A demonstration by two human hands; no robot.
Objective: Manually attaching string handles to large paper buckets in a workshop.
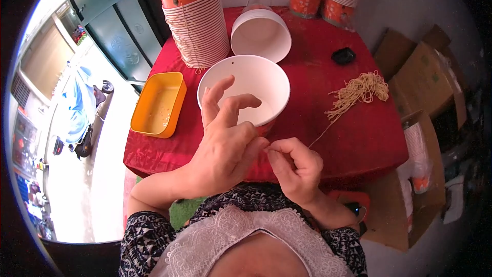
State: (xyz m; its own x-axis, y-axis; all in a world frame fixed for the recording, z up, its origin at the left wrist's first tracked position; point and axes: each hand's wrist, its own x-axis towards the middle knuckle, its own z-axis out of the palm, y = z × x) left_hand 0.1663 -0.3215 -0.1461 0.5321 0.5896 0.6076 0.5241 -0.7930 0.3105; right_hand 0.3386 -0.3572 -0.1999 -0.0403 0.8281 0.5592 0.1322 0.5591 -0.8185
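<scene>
The right hand (299, 172) pinches a string (321, 134); whether the left hand (224, 146) does also, I cannot tell. Beyond them stands a white bucket (278, 84).

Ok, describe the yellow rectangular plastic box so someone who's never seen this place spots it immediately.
Find the table covered in red cloth, then the tall stack of orange-and-white round tubs at its far left. Just this side of that stack, near the table's left edge, lies the open yellow rectangular plastic box. Unlike the tall stack, it is low, four-sided and solid yellow.
</scene>
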